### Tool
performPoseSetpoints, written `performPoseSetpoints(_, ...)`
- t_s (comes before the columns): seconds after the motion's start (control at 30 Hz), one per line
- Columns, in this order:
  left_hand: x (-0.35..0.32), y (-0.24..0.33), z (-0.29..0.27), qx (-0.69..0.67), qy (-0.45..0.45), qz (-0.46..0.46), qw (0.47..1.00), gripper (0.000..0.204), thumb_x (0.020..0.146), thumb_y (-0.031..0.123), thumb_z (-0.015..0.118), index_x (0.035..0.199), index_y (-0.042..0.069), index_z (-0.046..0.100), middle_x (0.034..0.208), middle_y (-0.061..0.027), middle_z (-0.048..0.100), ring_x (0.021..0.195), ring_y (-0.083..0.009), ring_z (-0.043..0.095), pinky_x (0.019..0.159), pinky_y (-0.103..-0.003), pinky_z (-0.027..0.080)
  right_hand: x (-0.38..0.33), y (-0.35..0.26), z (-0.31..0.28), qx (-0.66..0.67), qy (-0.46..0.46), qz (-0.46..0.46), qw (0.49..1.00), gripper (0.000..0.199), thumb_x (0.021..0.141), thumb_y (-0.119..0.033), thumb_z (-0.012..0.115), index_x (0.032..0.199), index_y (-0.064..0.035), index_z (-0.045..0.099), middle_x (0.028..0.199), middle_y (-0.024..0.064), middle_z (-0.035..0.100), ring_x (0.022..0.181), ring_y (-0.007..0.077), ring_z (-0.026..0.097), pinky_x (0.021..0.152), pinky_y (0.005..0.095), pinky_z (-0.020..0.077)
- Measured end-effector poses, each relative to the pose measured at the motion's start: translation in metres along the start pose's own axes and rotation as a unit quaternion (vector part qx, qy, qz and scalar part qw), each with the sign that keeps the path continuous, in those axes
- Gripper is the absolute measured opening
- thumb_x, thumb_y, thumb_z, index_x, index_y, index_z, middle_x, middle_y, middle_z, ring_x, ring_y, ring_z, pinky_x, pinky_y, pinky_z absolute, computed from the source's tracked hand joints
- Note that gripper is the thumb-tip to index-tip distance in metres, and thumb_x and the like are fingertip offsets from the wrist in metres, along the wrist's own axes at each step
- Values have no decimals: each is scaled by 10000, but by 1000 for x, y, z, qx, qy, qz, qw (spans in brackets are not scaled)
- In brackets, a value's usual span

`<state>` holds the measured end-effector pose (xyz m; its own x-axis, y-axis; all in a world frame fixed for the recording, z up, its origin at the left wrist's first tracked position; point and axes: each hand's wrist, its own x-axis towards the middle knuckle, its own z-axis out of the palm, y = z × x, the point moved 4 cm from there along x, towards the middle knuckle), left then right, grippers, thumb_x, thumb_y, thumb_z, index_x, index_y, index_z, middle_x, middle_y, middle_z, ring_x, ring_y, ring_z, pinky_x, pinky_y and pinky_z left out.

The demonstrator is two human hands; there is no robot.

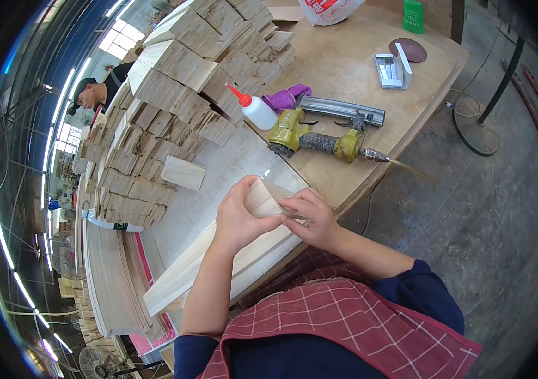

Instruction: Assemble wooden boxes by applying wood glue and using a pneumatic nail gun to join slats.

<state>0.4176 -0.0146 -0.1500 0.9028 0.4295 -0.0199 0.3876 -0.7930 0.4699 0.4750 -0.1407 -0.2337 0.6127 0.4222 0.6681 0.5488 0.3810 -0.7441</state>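
Both of my hands are raised over the near side of the workbench. My left hand (236, 218) is wrapped round a small pale wooden piece (261, 201), with its thumb along the near edge. At the right edge of the same piece, the fingers and thumb of my right hand (314, 218) pinch close together; whatever lies between them is partly hidden. Below my hands, long pale boards (177, 278) lie slantwise on the bench. A loose short wooden block (183, 173) rests beyond my left hand.
High stacks of cut wood (174, 82) fill the far left. Beyond my right hand lie a yellow-green nail gun (319, 142) with its hose, a white red-tipped glue bottle (259, 114), a purple cloth (287, 96) and a small open box (390, 71). A person (95, 95) stands behind the stacks.
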Motion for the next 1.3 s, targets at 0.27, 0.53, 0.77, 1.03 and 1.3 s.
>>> performPoseSetpoints(0.27, 2, -4, 2, -20, -8, -12, 1000, 786, 473, 310, 764, 1136, 7, 469, 1087, -161, 546, 1019, -291, 528, 868, -362, 418, -2, -6, 2, -28, 62, -47, 997, 358, 630, 2, 658, 981, -24, 591, 739, 78, 522, 664, 238, 498, 597, 323, 421)
performPoseSetpoints(0.53, 3, -7, 2, -29, -8, -15, 999, 781, 476, 298, 768, 1134, 0, 472, 1082, -159, 549, 1018, -282, 530, 866, -356, 422, 1, -10, 3, -78, 72, -102, 989, 378, 615, 29, 636, 987, -23, 593, 721, 57, 506, 632, 217, 487, 533, 304, 425)
performPoseSetpoints(0.77, 2, -6, 2, -28, -1, -3, 1000, 772, 476, 289, 777, 1129, 4, 479, 1084, -148, 545, 1018, -280, 528, 866, -352, 423, -1, -10, 4, -97, 74, -121, 985, 382, 606, 27, 637, 982, -21, 592, 731, 55, 512, 617, 221, 484, 523, 309, 428)
performPoseSetpoints(1.03, -1, -3, 2, -39, 13, 16, 999, 749, 472, 279, 774, 1110, 18, 483, 1051, -149, 554, 991, -291, 538, 847, -360, 430, -3, -7, 7, -61, 88, -102, 989, 367, 618, 30, 626, 981, -10, 588, 719, 67, 502, 624, 227, 488, 534, 303, 427)
performPoseSetpoints(1.3, 0, 1, 1, -20, 4, 7, 1000, 731, 475, 299, 756, 1097, 31, 479, 1041, -142, 557, 979, -294, 540, 843, -371, 426, -6, 21, 0, 248, -27, 101, 963, 357, 736, 24, 547, 1091, -13, 546, 802, 25, 470, 722, 112, 445, 669, 227, 371)
